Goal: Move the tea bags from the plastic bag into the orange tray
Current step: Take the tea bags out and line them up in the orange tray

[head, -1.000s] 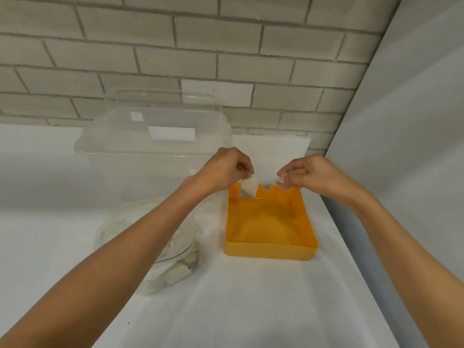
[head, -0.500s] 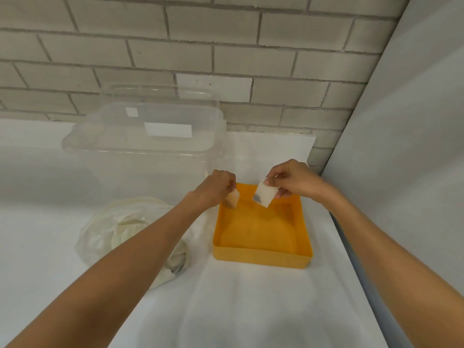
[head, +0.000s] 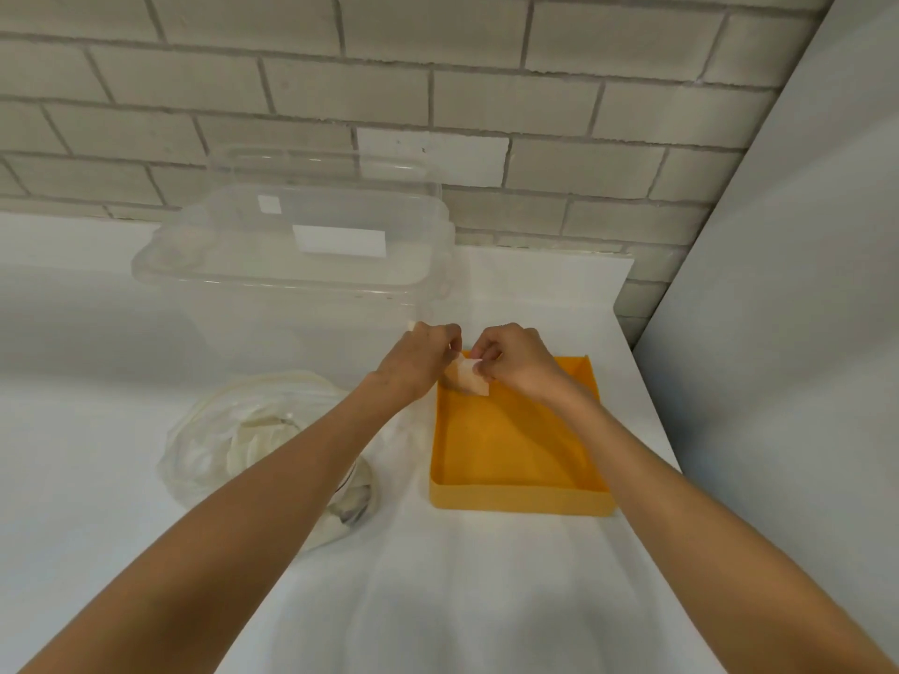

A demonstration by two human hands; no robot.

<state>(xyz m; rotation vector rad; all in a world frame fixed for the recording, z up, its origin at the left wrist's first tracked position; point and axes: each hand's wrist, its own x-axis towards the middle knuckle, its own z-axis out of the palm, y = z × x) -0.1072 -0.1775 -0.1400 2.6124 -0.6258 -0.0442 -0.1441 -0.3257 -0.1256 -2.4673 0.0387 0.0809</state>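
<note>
Over orange tray's (head: 515,498) far-left corner, left hand (head: 418,364) and right hand (head: 513,364) pinch tea bags (head: 469,378); plastic bag (head: 228,430) holds more.

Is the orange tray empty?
Empty. The orange tray shows bare floor; left hand and right hand pinch a tea bag above its far corner.

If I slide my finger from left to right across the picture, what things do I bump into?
The plastic bag → left hand → tea bag → right hand → grey wall.
</note>
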